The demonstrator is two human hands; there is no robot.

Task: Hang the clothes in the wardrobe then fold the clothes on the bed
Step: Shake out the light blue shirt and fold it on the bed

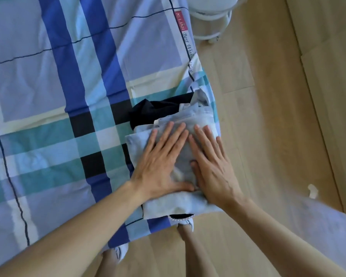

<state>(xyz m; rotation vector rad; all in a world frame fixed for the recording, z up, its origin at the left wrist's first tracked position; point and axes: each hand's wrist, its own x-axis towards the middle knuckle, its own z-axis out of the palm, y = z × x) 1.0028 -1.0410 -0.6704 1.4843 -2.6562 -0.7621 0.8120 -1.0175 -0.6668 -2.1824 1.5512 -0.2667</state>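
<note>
dark garment (158, 111) — half under pale garment (196, 116) | white stand (208, 5) — top cut off

Left hand (160, 160) and right hand (212, 162) lie flat, fingers straight, side by side, palms down

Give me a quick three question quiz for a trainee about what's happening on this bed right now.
1. True or false: the left hand and the right hand both lie flat on the light blue garment.
2. What lies partly under that garment? A) a dark garment B) a red towel C) a pillow
3. Fill in: the pile sits near the ____ of the bed.
Key: 1 true; 2 A; 3 corner.
</note>
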